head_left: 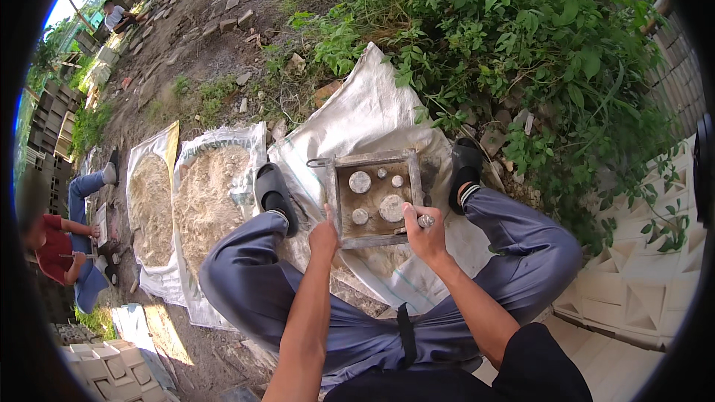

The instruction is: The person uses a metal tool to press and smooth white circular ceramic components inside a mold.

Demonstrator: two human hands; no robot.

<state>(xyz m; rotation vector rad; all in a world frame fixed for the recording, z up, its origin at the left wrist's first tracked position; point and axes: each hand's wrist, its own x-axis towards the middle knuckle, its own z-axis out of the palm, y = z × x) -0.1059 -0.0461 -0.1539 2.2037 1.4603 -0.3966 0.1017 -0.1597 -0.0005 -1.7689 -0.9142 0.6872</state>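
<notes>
A square wooden frame sits on a white woven sack between my feet. Inside it are sand and several round, pale discs of differing sizes, among them a large disc near my right hand and another disc at the upper left. My left hand is closed on the frame's left side near the lower corner, thumb along the outer edge. Over the lower right corner, my right hand grips a short tool with a rounded grey end. The rest of the tool is mostly covered by the fingers.
Two piles of sand lie on sacks to the left. Beyond them a person in a red shirt sits with a small frame; another person is farther back. Green plants grow ahead right. Pale moulded blocks stand at the right.
</notes>
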